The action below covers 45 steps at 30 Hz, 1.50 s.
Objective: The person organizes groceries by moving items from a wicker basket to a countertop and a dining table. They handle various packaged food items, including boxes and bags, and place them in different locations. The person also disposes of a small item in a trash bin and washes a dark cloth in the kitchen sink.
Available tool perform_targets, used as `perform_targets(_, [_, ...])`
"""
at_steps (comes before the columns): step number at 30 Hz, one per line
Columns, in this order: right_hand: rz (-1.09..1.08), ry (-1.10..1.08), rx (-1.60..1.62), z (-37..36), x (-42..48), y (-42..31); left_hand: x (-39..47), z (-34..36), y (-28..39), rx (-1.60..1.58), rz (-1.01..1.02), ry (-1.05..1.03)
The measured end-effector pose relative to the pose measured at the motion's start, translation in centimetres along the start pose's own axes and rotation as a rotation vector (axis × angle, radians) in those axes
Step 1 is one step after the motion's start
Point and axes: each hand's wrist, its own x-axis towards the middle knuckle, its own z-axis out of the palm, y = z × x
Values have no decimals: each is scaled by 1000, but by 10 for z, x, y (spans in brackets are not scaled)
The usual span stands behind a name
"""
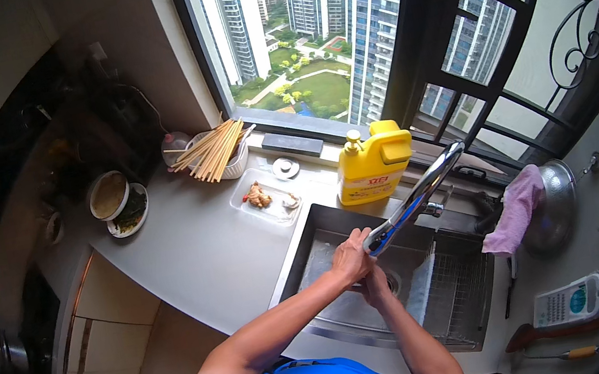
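Observation:
My left hand (352, 255) and my right hand (374, 286) are pressed together over the stainless steel sink (346, 325), the left above the right. Right beside them is the spout head of the chrome kitchen faucet (419, 196), angled down from the back right. My fingers overlap and partly hide one another, so whether anything sits between the palms cannot be seen. Below my right hand the sink drain (392, 283) shows in part. A pale, translucent divider (423, 285) and a wire rack (461, 284) stand in the sink's right half.
A yellow detergent jug (371, 169) stands behind the sink. Left of it are a clear tray (266, 219) with ginger (257, 195), a basket (236, 165) of chopsticks (213, 152), and two bowls (110, 196). To the right, a pink cloth (514, 210) hangs by a metal basin (556, 209).

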Motion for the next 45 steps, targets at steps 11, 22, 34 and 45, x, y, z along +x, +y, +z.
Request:
perform_targets(11, [-816, 36, -1335, 43, -22, -48, -34, -28, -92, -15, -295, -11])
perform_targets(22, [-908, -40, -1098, 50, -42, -52, -40, -2, -88, -86, -284, -107])
perform_targets(34, [-848, -13, -790, 32, -63, -79, 9, -47, -42, -226, 105, -533])
perform_targets(45, [-441, -232, -505, 0, -49, -58, 15, -41, -21, -201, 136, -317])
